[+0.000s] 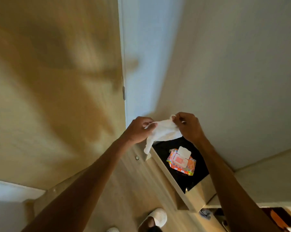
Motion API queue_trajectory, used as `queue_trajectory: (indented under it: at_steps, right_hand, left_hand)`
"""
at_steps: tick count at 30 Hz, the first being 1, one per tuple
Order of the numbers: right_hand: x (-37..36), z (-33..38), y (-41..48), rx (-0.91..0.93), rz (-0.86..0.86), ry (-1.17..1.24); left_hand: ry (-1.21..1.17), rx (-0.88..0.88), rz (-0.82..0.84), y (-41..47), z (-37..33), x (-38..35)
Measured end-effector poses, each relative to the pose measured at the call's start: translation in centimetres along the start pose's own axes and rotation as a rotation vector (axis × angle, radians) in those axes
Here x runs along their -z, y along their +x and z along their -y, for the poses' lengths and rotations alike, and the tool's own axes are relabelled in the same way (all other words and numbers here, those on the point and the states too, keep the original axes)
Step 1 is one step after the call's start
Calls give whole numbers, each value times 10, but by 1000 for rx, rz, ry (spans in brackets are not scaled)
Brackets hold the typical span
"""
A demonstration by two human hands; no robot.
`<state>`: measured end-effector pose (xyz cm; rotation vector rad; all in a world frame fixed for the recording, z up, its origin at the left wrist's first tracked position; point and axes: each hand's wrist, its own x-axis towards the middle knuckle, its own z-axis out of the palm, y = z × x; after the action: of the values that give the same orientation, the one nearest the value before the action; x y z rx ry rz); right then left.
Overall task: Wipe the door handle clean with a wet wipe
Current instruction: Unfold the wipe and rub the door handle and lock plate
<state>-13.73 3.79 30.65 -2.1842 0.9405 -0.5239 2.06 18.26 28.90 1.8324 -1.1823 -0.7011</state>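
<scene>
A white wet wipe (163, 131) is stretched between both my hands in front of the wall. My left hand (138, 129) pinches its left end, and a crumpled tail of it hangs down below that hand. My right hand (189, 126) pinches its upper right corner. Below them lies an orange wipe pack (182, 162) with its white lid flipped open, resting on a black-topped stand (196, 174). The wooden door (57, 91) fills the left side. Its edge shows a small metal latch plate (124, 93); no handle is in sight.
A pale wall (233, 72) runs to the right of the door edge. A small round door stop (137, 158) sits on the floor near the stand's corner. White slippers (155, 218) on my feet show at the bottom. Dark and orange items (278, 216) lie at the lower right.
</scene>
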Motion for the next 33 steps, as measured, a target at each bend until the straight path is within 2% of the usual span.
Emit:
queue_trajectory:
  at_steps: [4,9,13,17,19,24,27,31,33]
  right_hand:
    - [-32,53,-28,-115,192,81]
    - [-59,116,-61,-209,369,164]
    - [-68,151,-75,-378,653,262]
    - [-78,165,-95,-399,901,432]
    - [-89,167,-105,-362,932,522]
    - [-113,187,-136,-368,863,817]
    - [-123,197,-158,-331,893,889]
    - [-136,201,-177,-310,1044,933]
    - [-143,209,-183,-329,1032,924]
  left_hand:
    - [-76,62,0,-66,1,51]
    - [-59,210,-54,-141,16,91]
    - [-234,312,-171,-189,16,112]
    - [-350,332,-333,-228,14,133]
    - [-420,332,-389,-247,7,138]
    - [-500,416,-497,-284,5,135]
    - [-511,464,-585,-306,14,135]
    - [-576,470,-677,-335,21,132]
    - [-609,471,-694,-350,21,134]
